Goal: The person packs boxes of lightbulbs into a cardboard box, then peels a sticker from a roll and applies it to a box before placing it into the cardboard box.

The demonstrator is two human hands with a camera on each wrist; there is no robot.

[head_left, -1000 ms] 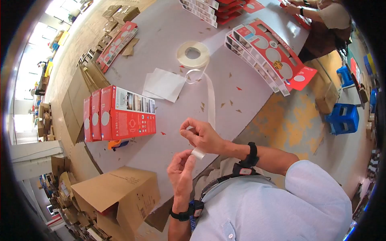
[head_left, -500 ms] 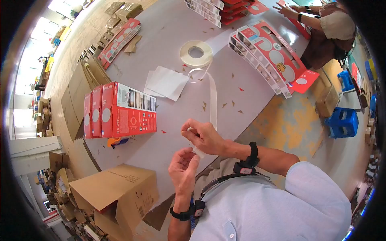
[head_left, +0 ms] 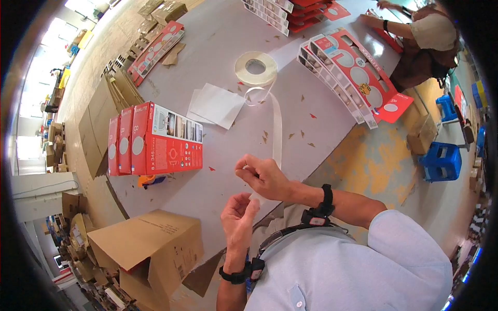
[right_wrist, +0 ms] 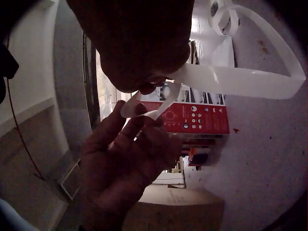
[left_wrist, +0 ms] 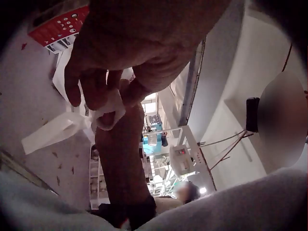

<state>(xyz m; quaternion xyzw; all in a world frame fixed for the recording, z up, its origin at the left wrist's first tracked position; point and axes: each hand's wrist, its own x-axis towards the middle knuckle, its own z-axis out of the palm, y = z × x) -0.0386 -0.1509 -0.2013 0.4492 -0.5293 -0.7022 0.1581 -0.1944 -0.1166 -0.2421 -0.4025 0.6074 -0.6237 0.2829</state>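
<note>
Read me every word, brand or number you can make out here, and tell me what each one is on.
"XANLITE": upright red boxes and flat red cartons.
"8": the upright boxes' side.
"8 x 345": the nearest box's front; the rest is too small.
Brown cardboard carton: print too small to read.
White tape strip, pinched by left hand and right hand: blank.

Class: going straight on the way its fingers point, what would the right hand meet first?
Probably the red boxes, though the right hand may pass above them; depth is unclear.
</note>
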